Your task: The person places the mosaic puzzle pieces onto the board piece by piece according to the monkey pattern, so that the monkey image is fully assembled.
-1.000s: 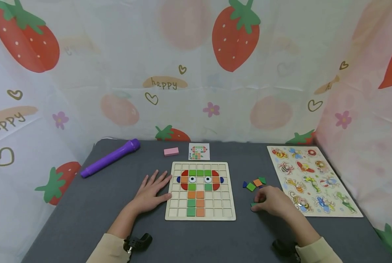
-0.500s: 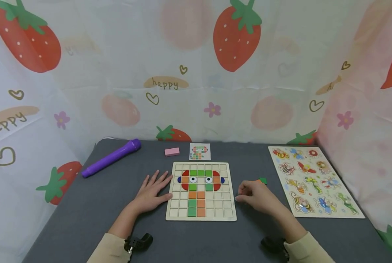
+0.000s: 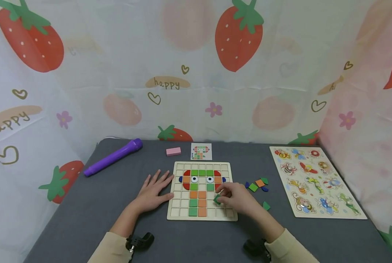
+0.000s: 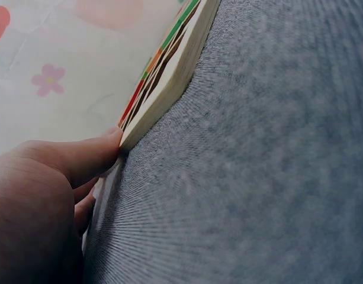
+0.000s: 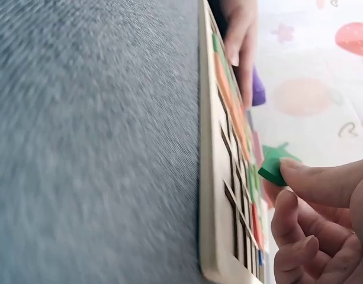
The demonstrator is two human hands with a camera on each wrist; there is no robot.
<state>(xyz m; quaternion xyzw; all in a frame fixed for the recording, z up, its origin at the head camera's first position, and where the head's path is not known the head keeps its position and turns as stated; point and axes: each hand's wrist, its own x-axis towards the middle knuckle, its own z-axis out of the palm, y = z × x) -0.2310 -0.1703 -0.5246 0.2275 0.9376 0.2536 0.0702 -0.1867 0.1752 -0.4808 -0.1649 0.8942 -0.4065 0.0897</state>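
Observation:
A wooden grid board [image 3: 179,202] lies on the dark cloth, with red, green, orange and blue tiles and two eye tiles set in its squares. My left hand [image 3: 151,195] is spread flat at its left side, thumb and fingertips against the edge; the left wrist view shows the thumb [image 4: 92,155] touching the board's corner. Over the right half of the board, my right hand [image 3: 236,199] pinches a small green tile [image 5: 271,167] between thumb and forefinger. In the right wrist view this tile is held tilted above the grid, its other fingers curled below.
Loose tiles lie right of the board, among them an orange tile [image 3: 259,183] and a green piece [image 3: 266,206]. Behind stand a picture card [image 3: 201,151] and a pink block [image 3: 173,151]. A purple stick [image 3: 113,157] lies left, an insect puzzle board [image 3: 317,182] right.
My right hand has moved left from the loose tiles to above the board, carrying the green tile. The loose tiles it covered now show. My left hand stays at the board's edge.

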